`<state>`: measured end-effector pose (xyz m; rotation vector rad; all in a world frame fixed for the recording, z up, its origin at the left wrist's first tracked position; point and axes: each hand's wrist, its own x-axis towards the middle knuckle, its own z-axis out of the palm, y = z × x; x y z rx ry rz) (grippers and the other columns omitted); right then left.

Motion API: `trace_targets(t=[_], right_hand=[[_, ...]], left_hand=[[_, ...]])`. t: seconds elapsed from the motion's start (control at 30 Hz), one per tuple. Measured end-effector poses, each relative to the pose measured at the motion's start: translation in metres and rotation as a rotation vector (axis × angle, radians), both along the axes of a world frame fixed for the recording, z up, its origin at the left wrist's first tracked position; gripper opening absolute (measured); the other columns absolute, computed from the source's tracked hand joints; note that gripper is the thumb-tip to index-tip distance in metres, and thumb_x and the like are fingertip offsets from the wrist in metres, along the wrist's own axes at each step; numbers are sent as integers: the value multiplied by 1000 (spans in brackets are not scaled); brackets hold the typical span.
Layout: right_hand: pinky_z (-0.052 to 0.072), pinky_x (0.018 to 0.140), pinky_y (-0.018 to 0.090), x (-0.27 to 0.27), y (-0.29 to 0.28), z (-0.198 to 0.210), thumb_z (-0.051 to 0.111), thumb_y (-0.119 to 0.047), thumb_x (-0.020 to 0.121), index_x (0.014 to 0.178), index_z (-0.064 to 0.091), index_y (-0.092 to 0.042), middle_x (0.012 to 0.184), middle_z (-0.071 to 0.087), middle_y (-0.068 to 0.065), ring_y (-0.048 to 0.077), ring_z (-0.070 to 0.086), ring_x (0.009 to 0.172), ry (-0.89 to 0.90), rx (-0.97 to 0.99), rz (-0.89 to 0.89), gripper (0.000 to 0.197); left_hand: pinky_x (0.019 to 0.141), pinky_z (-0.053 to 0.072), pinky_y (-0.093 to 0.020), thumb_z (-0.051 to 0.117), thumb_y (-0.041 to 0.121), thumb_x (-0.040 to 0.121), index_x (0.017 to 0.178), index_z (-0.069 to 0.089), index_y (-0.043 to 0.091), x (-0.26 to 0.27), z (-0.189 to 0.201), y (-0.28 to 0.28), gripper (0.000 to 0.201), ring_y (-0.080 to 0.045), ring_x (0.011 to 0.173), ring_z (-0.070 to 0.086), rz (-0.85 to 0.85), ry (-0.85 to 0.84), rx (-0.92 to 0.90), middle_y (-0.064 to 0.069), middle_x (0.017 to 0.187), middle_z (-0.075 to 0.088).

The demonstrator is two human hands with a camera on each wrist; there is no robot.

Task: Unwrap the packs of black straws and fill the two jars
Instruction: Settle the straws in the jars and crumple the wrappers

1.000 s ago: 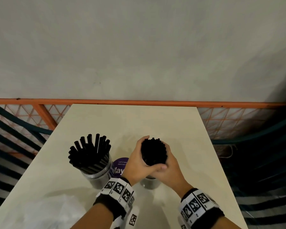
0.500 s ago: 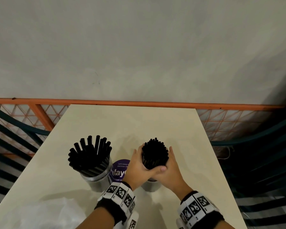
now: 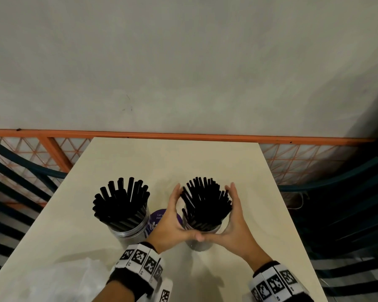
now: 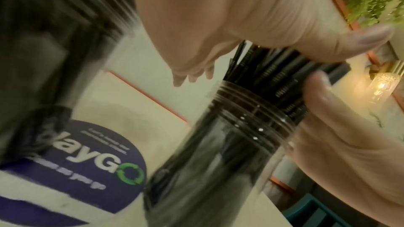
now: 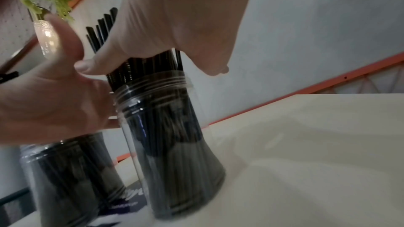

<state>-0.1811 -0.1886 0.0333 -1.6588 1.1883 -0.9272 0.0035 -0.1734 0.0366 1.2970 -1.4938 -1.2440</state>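
Two clear jars stand on the cream table [image 3: 183, 160]. The left jar [image 3: 129, 232] holds a fanned bunch of black straws [image 3: 120, 201]. The right jar [image 3: 200, 244] holds another bunch of straws [image 3: 205, 201] that spreads out above its rim. My left hand [image 3: 172, 214] and right hand [image 3: 236, 216] cup this bunch from either side, fingers straight, thumbs meeting in front. The left wrist view shows the jar [image 4: 218, 161], the straws [image 4: 273, 68] and my left hand [image 4: 218, 15]. In the right wrist view my right hand [image 5: 186, 15] lies against the straws over the jar [image 5: 170, 135].
A purple round sticker [image 3: 159, 216] lies on the table between the jars. Crumpled clear wrapping [image 3: 59, 280] sits at the near left. Dark slatted chairs flank the table on the left [image 3: 13, 171] and the right [image 3: 347, 203]. An orange rail [image 3: 183, 135] runs along the far edge.
Both hands held the right bunch tightly together; now their fingers have spread apart and the straws have fanned out wider in the jar.
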Motion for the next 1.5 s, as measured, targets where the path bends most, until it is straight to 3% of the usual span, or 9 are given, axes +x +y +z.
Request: trace_targets(t=[0.13, 0.3, 0.57, 0.83, 1.0, 1.17, 1.27, 1.43, 1.5], right_hand=[[17, 119, 35, -7, 7, -10, 86, -60, 38, 131, -9, -56, 153, 11, -17, -3, 10, 140, 27, 19, -8, 134], [33, 111, 48, 12, -13, 4, 86, -53, 45, 132, 33, -37, 133, 48, -9, 8, 43, 127, -54, -79, 43, 102], [0, 120, 37, 33, -22, 7, 59, -53, 57, 105, 40, -50, 103, 47, -30, -21, 40, 104, 185, -193, 33, 52], [-8, 119, 36, 26, -21, -4, 60, -52, 62, 126, 44, -30, 119, 50, -24, -10, 39, 120, 219, -245, 47, 70], [-3, 119, 44, 23, -19, -5, 62, -63, 61, 130, 36, -34, 131, 44, -13, 8, 30, 134, 208, -163, 82, 80], [5, 114, 32, -2, -2, -11, 66, -84, 31, 144, -2, -28, 149, 2, -11, 5, -4, 140, 146, 18, -74, 143], [20, 109, 30, -19, 26, -24, 64, -86, 25, 144, 7, -24, 140, 20, -8, 8, 16, 132, 171, 89, -140, 146], [41, 63, 11, -12, 63, -46, 60, -88, 26, 82, 55, -42, 65, 61, -7, 4, 57, 67, 199, 257, -119, 72], [39, 56, 9, 9, 71, -37, 80, -57, 52, 75, 56, -47, 53, 61, -15, 1, 55, 54, 219, 249, 42, 34]], left_hand=[[116, 22, -40, 86, 55, 36, 142, -11, 35, 9, 1, 0, 145, -8, 140, 20, -27, -73, 25, 8, 153, 18], [104, 33, -14, 88, 27, 45, 137, 8, 40, -4, 10, -15, 122, 10, 128, 36, -127, -2, -30, 14, 139, 37], [90, 35, -1, 74, 46, 65, 130, 30, 28, -23, 12, -10, 81, 16, 113, 43, 89, -60, -151, 23, 121, 46], [102, 41, -23, 68, 57, 64, 120, 26, 50, -25, 5, -9, 70, 0, 119, 47, 79, -81, -138, 6, 126, 49], [110, 34, -42, 71, 65, 56, 116, 16, 70, -24, 7, -7, 82, -7, 127, 39, 45, -113, -131, 25, 128, 43], [117, 20, -40, 80, 64, 42, 127, -19, 57, -8, 20, 16, 131, -1, 140, 15, 29, -134, -90, 33, 143, 12], [113, 30, -32, 78, 67, 40, 129, -13, 58, 7, 37, 43, 127, 4, 137, 19, 123, -133, -142, 40, 141, 12], [89, 40, -5, 73, 58, 59, 128, 37, 47, 35, 71, 83, 79, 2, 114, 51, 348, -203, -508, 21, 120, 54], [89, 38, -6, 66, 67, 60, 122, 40, 47, 54, 76, 88, 70, 2, 107, 51, 506, -287, -597, 24, 113, 51]])
